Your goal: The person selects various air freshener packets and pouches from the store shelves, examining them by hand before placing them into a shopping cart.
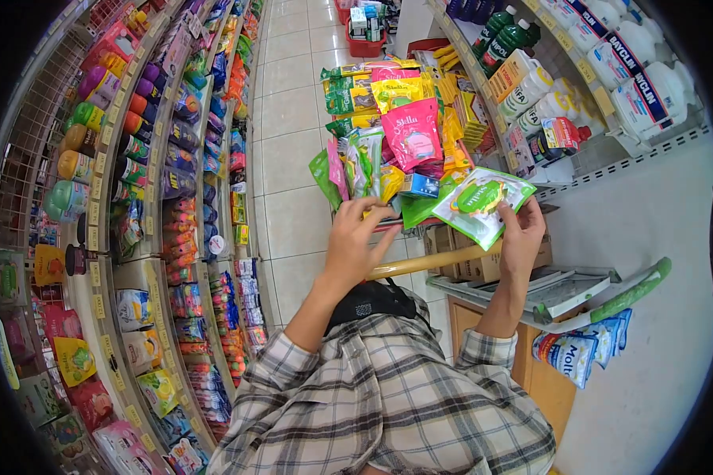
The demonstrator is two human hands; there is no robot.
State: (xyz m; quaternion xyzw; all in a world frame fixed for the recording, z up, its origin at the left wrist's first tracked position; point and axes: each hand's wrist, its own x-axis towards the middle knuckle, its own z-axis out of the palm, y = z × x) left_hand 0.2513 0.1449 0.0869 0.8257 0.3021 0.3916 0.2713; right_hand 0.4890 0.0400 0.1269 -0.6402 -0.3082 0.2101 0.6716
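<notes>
A white and green Stella packet (483,202) is pinched between the thumb and fingers of my right hand (521,233), its printed face up. My left hand (358,239) is by the near edge of a pile of packets, fingers curved and apart, with nothing visible in it. Just beyond that hand stand clear-fronted green packets (364,166) and a pink packet (337,170). A bright pink Stella packet (412,134) lies on top of the pile. Between my hands are a small blue box (420,186) and a green packet (417,210).
A yellow handle bar (436,261) crosses in front of me. Shelves of colourful goods (182,182) line the left side of the tiled aisle (289,119). Bayclin bottles (642,95) fill the right shelf. A red basket (366,46) sits farther ahead. Molto packets (566,356) hang at lower right.
</notes>
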